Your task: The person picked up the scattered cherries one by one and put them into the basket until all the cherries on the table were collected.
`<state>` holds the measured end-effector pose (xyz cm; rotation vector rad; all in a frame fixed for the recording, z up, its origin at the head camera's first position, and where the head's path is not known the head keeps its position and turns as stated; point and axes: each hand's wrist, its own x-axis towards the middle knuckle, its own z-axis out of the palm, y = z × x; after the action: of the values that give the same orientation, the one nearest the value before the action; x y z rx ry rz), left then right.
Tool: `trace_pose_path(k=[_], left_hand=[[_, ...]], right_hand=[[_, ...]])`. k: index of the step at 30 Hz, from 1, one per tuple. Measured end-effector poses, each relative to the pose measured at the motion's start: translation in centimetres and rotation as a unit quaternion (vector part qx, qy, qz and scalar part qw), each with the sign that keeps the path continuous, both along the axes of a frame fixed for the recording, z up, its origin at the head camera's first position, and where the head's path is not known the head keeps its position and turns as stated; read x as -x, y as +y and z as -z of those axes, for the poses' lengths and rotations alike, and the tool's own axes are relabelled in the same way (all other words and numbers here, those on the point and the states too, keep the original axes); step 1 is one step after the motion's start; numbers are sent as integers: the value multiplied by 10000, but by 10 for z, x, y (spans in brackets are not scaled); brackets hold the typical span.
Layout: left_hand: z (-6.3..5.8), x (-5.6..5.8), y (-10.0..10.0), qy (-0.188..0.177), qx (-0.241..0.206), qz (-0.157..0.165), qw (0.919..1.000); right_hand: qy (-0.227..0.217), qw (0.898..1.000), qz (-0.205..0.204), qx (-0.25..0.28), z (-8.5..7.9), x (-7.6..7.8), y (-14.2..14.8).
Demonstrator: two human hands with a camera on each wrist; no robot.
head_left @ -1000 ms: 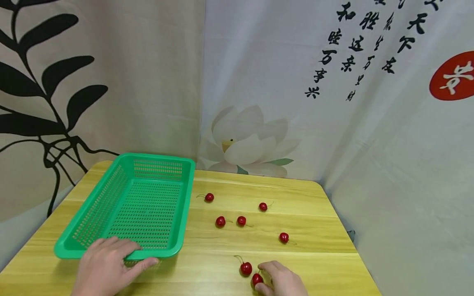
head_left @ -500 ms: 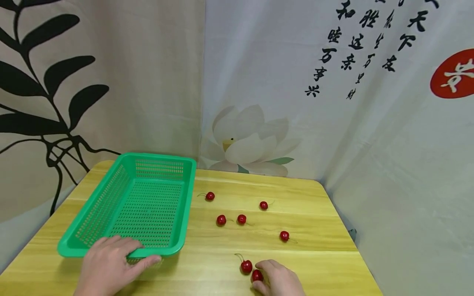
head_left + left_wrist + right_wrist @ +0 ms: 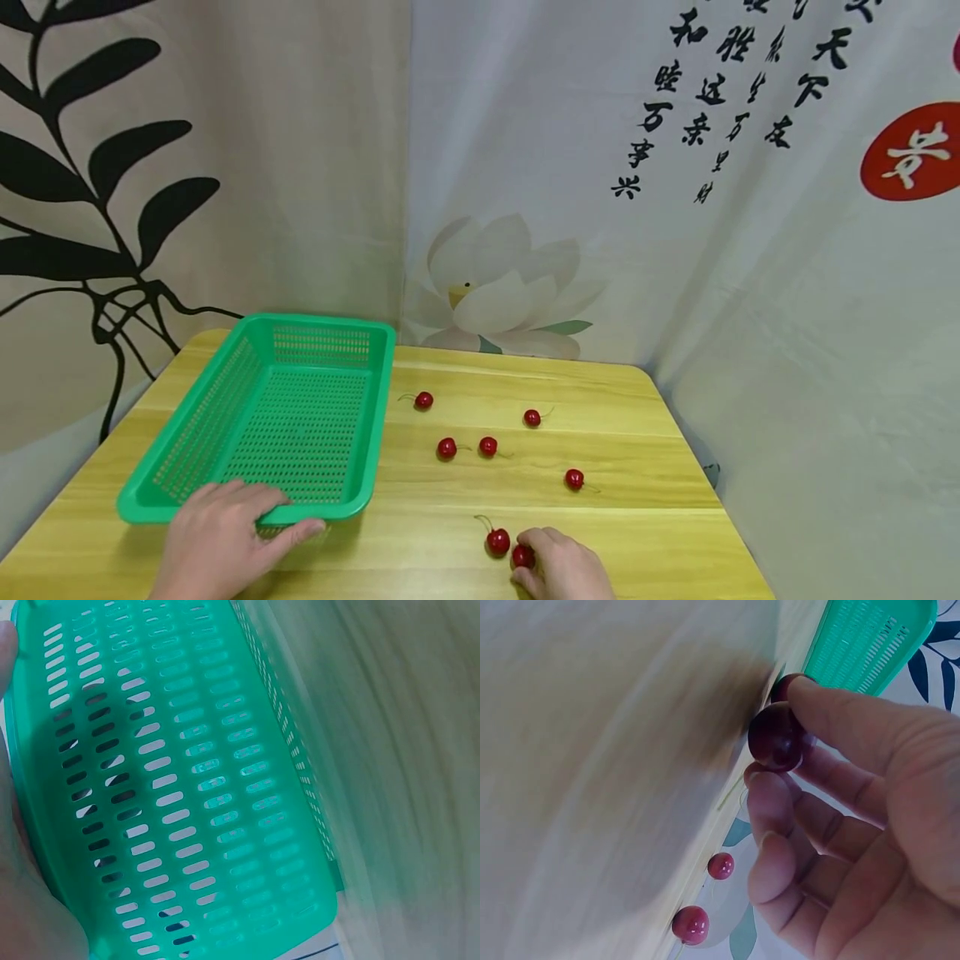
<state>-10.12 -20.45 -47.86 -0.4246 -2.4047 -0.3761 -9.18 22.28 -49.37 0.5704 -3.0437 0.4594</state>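
We count 7 cherries (image 3: 498,543), 1 basket (image 3: 300,417), 1 table (image 3: 660,542), 1 left hand (image 3: 221,537) and 1 right hand (image 3: 562,567); we also see 1 printed plant (image 3: 135,154) and 1 printed flower (image 3: 502,296).

Pale cloth (image 3: 315,192), printed with black leaves (image 3: 126,152), a lotus (image 3: 502,287), calligraphy (image 3: 712,90) and a red oval (image 3: 911,152), hangs behind the yellowish wood-grain worktop (image 3: 645,533); the grey area (image 3: 45,471) at left is perhaps cloth
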Motion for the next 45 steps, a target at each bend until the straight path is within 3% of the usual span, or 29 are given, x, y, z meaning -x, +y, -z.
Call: trace_pose_path(k=[11, 25, 34, 45], left_hand=[[8, 0, -3, 128, 44, -65, 9999], [5, 0, -1, 149, 34, -83, 9998], [2, 0, 0, 50, 15, -86, 9999], [4, 0, 0, -164, -28, -180, 9997]], right_hand=[[-79, 9999, -66, 99, 3, 0, 1], [-72, 9999, 18, 117, 7, 6, 7], [-100, 9994, 307, 99, -3, 11, 11], [-186, 9952, 350, 894, -21, 17, 24]])
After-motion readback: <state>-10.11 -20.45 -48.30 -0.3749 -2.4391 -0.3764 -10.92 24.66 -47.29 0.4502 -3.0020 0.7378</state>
